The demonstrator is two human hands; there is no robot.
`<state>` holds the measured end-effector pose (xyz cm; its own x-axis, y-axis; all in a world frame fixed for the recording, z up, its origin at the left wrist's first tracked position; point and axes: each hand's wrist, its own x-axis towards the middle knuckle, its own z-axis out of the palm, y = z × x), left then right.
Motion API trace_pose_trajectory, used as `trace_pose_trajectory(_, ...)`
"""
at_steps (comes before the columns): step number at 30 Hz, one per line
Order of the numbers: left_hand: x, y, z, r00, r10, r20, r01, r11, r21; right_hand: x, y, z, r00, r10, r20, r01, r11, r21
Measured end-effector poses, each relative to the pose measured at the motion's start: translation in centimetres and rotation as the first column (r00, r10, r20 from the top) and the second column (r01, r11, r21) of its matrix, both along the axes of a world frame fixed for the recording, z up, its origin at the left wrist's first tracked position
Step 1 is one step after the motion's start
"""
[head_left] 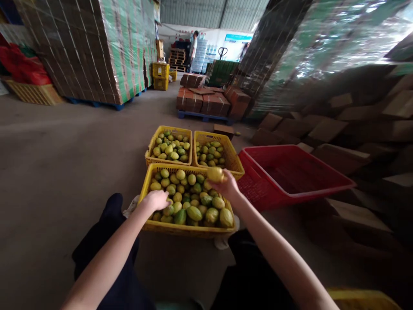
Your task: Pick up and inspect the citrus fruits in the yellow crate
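Observation:
A yellow crate full of yellow and green lemons stands on the floor between my legs. My right hand holds a yellow lemon just above the crate's far right part; the lemon is slightly blurred. At the crate's left side, my left hand reaches in among the fruit, its fingers curled over a lemon that they partly hide. Two more yellow crates of lemons, a left one and a right one, stand right behind the near crate.
A red plastic bin stands at the right. Cardboard boxes lie piled beyond it. Behind the crates is a blue pallet with bundled cardboard. Tall wrapped stacks rise on both sides. A person stands far back.

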<state>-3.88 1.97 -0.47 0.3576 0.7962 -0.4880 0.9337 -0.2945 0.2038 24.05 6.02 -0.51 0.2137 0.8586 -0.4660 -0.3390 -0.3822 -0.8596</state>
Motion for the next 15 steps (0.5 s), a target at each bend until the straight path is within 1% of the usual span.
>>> trace_pose_trajectory(1,0.1,0.0,0.1,1.0,0.0,-0.001,0.0,1.0,-0.004,0.9,1.6,0.9,0.998,-0.063,0.011,0.063,0.997,0.042)
trace_pose_trajectory(2,0.1,-0.1,0.3,1.0,0.003,-0.004,-0.003,1.0,-0.009,1.7,2.6,1.4,0.995,-0.099,0.03,0.097,0.994,0.054)
trace_pose_trajectory(3,0.1,-0.1,0.4,1.0,0.008,-0.01,-0.008,1.0,-0.012,2.3,3.0,1.4,0.992,-0.107,0.065,0.103,0.993,0.06)
trace_pose_trajectory(4,0.0,-0.2,0.6,1.0,0.011,-0.019,-0.011,1.0,-0.014,2.8,2.8,1.0,0.977,-0.044,0.207,0.035,0.998,0.047)
trace_pose_trajectory(5,0.0,-0.3,0.7,0.999,0.014,-0.029,-0.014,1.0,-0.016,3.1,2.2,0.2,0.924,0.078,0.375,-0.086,0.996,0.003)
trace_pose_trajectory(6,-0.1,-0.4,0.8,0.999,0.016,-0.039,-0.016,1.0,-0.018,3.3,1.4,-0.9,0.799,0.236,0.553,-0.219,0.971,-0.099)
trace_pose_trajectory(7,-0.1,-0.5,0.9,0.999,0.016,-0.046,-0.017,1.0,-0.021,3.5,0.5,-2.1,0.723,0.314,0.615,-0.261,0.949,-0.178)
trace_pose_trajectory(8,-0.2,-0.6,0.9,0.999,0.016,-0.051,-0.017,1.0,-0.024,3.6,-0.4,-3.2,0.655,0.365,0.661,-0.281,0.93,-0.235)
trace_pose_trajectory(10,-0.3,-0.7,0.8,0.998,0.016,-0.063,-0.018,0.999,-0.029,4.0,-1.7,-5.2,0.502,0.434,0.748,-0.282,0.9,-0.333)
trace_pose_trajectory(12,-0.5,-0.7,0.5,0.997,0.01,-0.078,-0.012,0.999,-0.035,4.3,-2.3,-6.5,0.323,0.474,0.819,-0.28,0.875,-0.396)
trace_pose_trajectory(14,-0.7,-0.6,-0.2,0.997,0.005,-0.075,-0.007,1.0,-0.029,4.5,-2.4,-7.6,0.161,0.504,0.849,-0.287,0.847,-0.448)
trace_pose_trajectory(15,-0.8,-0.5,-0.6,0.998,0.01,-0.057,-0.011,1.0,-0.012,4.5,-2.5,-8.1,0.097,0.52,0.849,-0.289,0.831,-0.476)
